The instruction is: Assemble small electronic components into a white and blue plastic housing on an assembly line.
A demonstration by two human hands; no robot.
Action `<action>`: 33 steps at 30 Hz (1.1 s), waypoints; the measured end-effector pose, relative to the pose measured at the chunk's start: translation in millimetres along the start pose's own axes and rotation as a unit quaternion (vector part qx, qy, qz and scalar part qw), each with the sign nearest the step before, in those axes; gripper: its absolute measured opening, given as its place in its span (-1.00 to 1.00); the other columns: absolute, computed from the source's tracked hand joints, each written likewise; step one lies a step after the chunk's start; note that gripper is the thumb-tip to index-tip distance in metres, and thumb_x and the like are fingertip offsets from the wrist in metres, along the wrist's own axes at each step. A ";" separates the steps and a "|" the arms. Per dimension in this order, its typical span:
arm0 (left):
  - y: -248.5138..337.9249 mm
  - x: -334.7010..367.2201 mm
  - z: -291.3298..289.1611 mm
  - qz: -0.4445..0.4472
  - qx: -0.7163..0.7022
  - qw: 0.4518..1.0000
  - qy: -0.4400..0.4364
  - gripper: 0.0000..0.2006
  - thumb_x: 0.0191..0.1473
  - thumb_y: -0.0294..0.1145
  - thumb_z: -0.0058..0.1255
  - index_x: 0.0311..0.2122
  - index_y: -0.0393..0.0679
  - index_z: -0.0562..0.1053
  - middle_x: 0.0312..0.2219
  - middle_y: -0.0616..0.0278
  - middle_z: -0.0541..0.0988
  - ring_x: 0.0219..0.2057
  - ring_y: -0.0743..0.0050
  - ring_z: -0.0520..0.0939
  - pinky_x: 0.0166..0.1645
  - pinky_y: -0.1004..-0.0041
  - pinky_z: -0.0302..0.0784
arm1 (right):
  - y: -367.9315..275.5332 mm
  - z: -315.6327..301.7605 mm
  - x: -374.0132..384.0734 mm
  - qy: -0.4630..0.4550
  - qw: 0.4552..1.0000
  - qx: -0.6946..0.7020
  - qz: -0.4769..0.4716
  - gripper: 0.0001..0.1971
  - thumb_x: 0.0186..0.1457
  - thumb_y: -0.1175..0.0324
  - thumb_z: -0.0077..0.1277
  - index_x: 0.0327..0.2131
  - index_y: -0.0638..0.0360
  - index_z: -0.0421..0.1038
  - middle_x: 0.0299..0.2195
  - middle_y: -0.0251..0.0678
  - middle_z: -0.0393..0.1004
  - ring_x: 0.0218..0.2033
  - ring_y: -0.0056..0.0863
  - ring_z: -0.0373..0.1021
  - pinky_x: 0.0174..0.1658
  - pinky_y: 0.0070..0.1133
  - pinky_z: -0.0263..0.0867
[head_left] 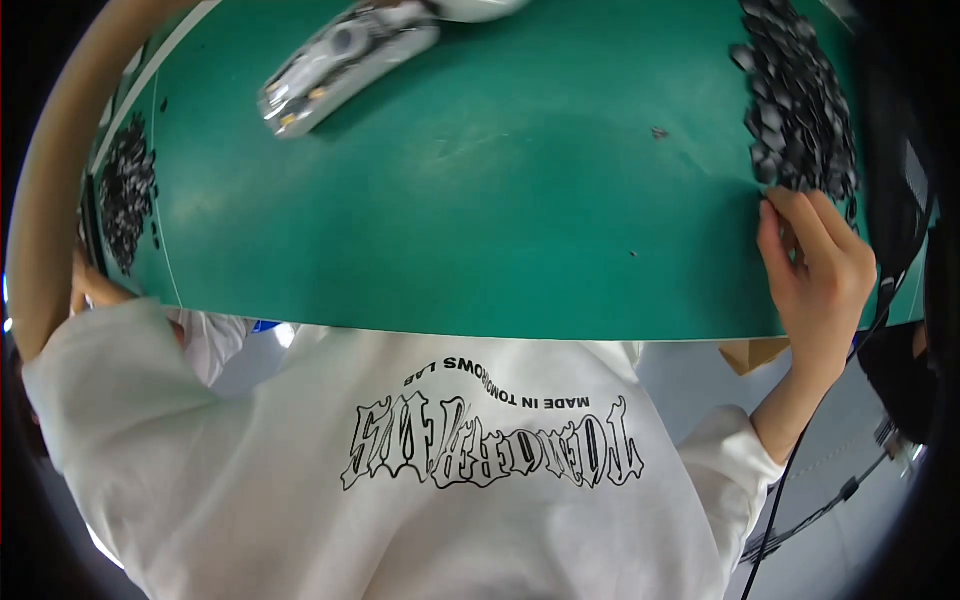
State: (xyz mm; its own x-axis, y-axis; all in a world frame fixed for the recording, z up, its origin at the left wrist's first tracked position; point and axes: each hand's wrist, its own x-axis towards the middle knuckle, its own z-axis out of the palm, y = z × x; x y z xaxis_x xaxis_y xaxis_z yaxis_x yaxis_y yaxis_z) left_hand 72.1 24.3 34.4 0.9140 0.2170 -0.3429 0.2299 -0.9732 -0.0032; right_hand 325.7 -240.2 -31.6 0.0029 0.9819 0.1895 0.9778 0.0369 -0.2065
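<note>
My right hand (822, 250) is at the right side of the green table, thumb and forefinger pinched together. A small black piece (764, 194) shows at the fingertips, just below a pile of flat, dark, glossy pieces (795, 95). My left forearm (60, 160) rises along the left side and leaves the view at the top, so the left hand itself is not seen. Near the top edge is a long, silvery, clear-cased device (350, 65), smeared by motion. Its upper end is cut off by the frame. A white rounded part (480, 8) shows beside it.
Another pile of small black pieces (128, 190) lies at the table's left side. A few tiny dark bits (659, 132) are scattered on the green tabletop (450, 230). A co-worker's arm (98, 287) shows at the far left. A black cable (800, 440) hangs at the right.
</note>
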 end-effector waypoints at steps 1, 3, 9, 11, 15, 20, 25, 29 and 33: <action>3.7 -0.4 -2.2 0.019 -0.064 0.997 0.044 -0.30 -0.18 -0.46 0.34 0.18 -0.13 0.44 -0.28 0.06 0.54 -0.23 0.09 0.60 -0.16 0.24 0.52 | -2.5 -0.1 3.0 0.001 1.000 0.002 -0.014 -0.88 -0.03 0.58 0.25 -0.42 0.23 0.50 -0.56 -0.31 0.41 -0.65 -0.45 0.40 -0.57 -0.60 0.26; 6.9 -8.5 5.4 0.038 -0.130 0.987 0.092 -0.35 -0.14 -0.44 0.32 0.16 -0.14 0.46 -0.39 0.05 0.55 -0.33 0.09 0.63 -0.26 0.25 0.56 | -5.2 1.2 6.3 0.026 0.997 0.061 0.025 -0.89 -0.03 0.61 0.24 -0.42 0.24 0.51 -0.57 -0.33 0.43 -0.65 -0.51 0.42 -0.56 -0.64 0.27; 34.5 -8.2 44.2 -0.008 -0.206 0.952 0.226 -0.25 -0.16 -0.39 0.33 0.25 -0.10 0.40 -0.40 0.04 0.53 -0.38 0.10 0.60 -0.27 0.26 0.53 | -22.0 3.9 30.8 0.066 0.967 0.245 -0.017 -0.89 0.04 0.69 0.18 -0.32 0.42 0.50 -0.47 -0.31 0.53 -0.56 -0.62 0.45 -0.51 -0.72 0.25; 32.5 -7.8 49.0 -0.039 -0.219 0.948 0.228 -0.24 -0.15 -0.39 0.32 0.26 -0.10 0.39 -0.40 0.04 0.53 -0.39 0.10 0.60 -0.27 0.27 0.52 | -30.1 13.5 55.9 0.071 0.951 0.280 -0.107 -0.88 0.03 0.71 0.18 -0.31 0.45 0.49 -0.46 -0.31 0.53 -0.56 -0.61 0.44 -0.48 -0.71 0.27; 29.1 2.4 66.1 0.093 -0.237 0.905 0.341 -0.27 -0.14 -0.40 0.30 0.24 -0.11 0.40 -0.44 0.03 0.52 -0.39 0.07 0.60 -0.29 0.27 0.50 | -49.3 -1.0 72.8 0.036 0.967 0.233 -0.098 -0.87 0.03 0.70 0.19 -0.31 0.45 0.49 -0.45 -0.31 0.53 -0.54 -0.61 0.42 -0.46 -0.71 0.28; 39.8 1.6 71.1 0.117 -0.247 0.897 0.346 -0.34 -0.11 -0.42 0.25 0.19 -0.13 0.43 -0.44 -0.02 0.55 -0.35 -0.03 0.62 -0.30 0.21 0.50 | -74.0 -3.3 82.9 0.003 0.983 0.068 -0.169 -0.86 0.00 0.67 0.22 -0.32 0.40 0.49 -0.44 -0.32 0.53 -0.53 -0.62 0.38 -0.43 -0.72 0.29; 39.8 10.8 61.3 0.154 -0.291 0.899 0.288 -0.51 -0.08 -0.40 0.23 0.02 -0.24 0.46 -0.46 -0.07 0.57 -0.37 -0.12 0.63 -0.31 0.15 0.52 | -73.2 -4.2 79.5 -0.023 0.985 0.074 -0.155 -0.86 0.00 0.66 0.22 -0.33 0.38 0.48 -0.43 -0.32 0.52 -0.51 -0.60 0.39 -0.41 -0.70 0.29; 32.8 11.0 61.6 0.137 -0.311 0.910 0.239 -0.57 -0.07 -0.39 0.22 -0.05 -0.28 0.47 -0.48 -0.09 0.57 -0.39 -0.14 0.63 -0.31 0.14 0.52 | -72.2 -1.4 82.0 -0.027 0.985 0.088 -0.146 -0.85 -0.01 0.65 0.22 -0.34 0.37 0.47 -0.42 -0.31 0.52 -0.49 -0.58 0.40 -0.40 -0.68 0.30; 44.6 23.3 57.4 0.123 -0.321 0.911 0.230 -0.59 -0.07 -0.38 0.22 -0.07 -0.29 0.46 -0.49 -0.09 0.57 -0.40 -0.15 0.63 -0.31 0.13 0.53 | -66.8 12.2 82.4 -0.005 0.980 0.115 -0.162 -0.86 -0.01 0.65 0.22 -0.34 0.37 0.47 -0.42 -0.31 0.52 -0.47 -0.57 0.41 -0.40 -0.68 0.31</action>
State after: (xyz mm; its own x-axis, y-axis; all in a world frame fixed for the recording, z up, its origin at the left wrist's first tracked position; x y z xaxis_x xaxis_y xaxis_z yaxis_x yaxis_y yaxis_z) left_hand 84.5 -18.4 -27.7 0.9737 0.1511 0.1705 0.0129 -0.7838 0.6209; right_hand 258.1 -159.5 -13.9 -0.3031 0.9133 0.2720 0.8541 0.3870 -0.3475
